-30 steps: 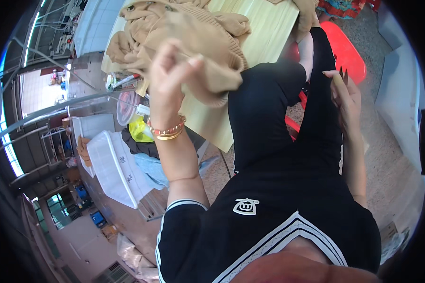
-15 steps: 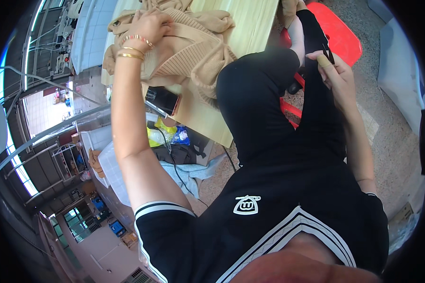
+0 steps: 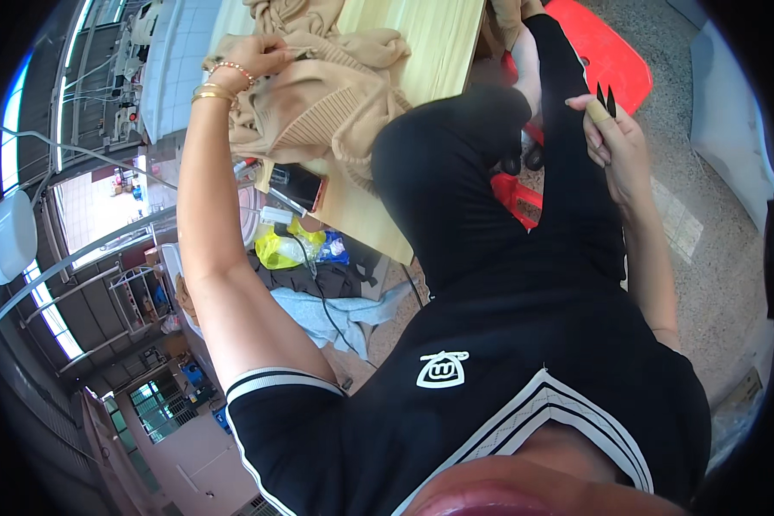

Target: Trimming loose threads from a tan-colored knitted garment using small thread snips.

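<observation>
A tan knitted garment point(image 3: 318, 103) with ribbed bands lies bunched on the pale wooden table point(image 3: 443, 43). At its far left edge, my left hand point(image 3: 256, 58) has its fingers closed on a fold of the knit. My right hand point(image 3: 615, 142) is off to the right, above my leg and apart from the garment. In it are small black thread snips point(image 3: 606, 101), their two pointed blades apart and pointing away from me. A tan wrap covers one finger of that hand. The snips' handle is hidden in my palm.
A dark phone point(image 3: 296, 187) lies near the table's edge. Beside and below it are a yellow plastic bag point(image 3: 277, 249), a light blue cloth point(image 3: 340, 318) and a black cable. A red stool point(image 3: 606, 56) stands at the far right, near a pale draped sheet point(image 3: 731, 120).
My left hand has moved left and its fingers have closed, pulling the garment's edge leftward. My right hand still holds the snips, whose blades now show wider apart.
</observation>
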Motion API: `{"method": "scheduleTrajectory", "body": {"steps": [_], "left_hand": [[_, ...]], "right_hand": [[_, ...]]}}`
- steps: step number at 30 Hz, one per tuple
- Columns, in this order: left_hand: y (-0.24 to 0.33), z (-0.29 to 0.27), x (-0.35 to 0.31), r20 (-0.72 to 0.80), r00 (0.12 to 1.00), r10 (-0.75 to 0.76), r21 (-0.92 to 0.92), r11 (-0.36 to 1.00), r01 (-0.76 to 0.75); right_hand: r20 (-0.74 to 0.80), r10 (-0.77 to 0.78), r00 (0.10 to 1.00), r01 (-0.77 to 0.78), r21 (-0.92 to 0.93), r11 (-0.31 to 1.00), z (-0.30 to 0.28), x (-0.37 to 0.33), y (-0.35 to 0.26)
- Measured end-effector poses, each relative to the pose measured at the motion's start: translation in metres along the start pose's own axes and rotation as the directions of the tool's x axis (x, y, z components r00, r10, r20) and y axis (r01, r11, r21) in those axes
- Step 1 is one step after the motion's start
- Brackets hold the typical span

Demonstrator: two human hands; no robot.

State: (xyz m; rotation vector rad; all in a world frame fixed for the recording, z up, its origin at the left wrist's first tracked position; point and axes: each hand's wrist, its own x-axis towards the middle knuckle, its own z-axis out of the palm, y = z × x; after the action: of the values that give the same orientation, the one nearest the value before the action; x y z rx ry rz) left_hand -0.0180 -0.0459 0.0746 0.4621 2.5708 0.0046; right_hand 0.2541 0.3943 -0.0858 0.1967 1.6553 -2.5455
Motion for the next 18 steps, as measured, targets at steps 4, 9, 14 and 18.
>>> {"method": "scheduleTrajectory", "body": {"steps": [4,9,14,18], "left_hand": [[0.06,-0.045,-0.041,-0.358,0.933,-0.048,-0.497,0.855,-0.147],[0.144,-0.072,-0.086,-0.645,0.763,-0.048,-0.595,0.658,-0.462],[0.242,-0.041,-0.158,-0.757,0.654,-0.002,-0.623,0.305,-0.72],[0.25,0.021,-0.152,-0.701,0.713,0.001,-0.681,0.293,-0.671]], "right_hand": [[-0.005,0.011,1.0,-0.01,0.092,0.996,-0.001,0.001,-0.01],[0.027,-0.063,0.998,0.06,0.087,0.994,-0.004,0.007,-0.022],[-0.004,-0.249,0.969,0.249,0.044,0.968,0.032,0.0,-0.076],[0.106,-0.612,0.784,0.621,-0.115,0.776,0.074,0.003,-0.097]]}}
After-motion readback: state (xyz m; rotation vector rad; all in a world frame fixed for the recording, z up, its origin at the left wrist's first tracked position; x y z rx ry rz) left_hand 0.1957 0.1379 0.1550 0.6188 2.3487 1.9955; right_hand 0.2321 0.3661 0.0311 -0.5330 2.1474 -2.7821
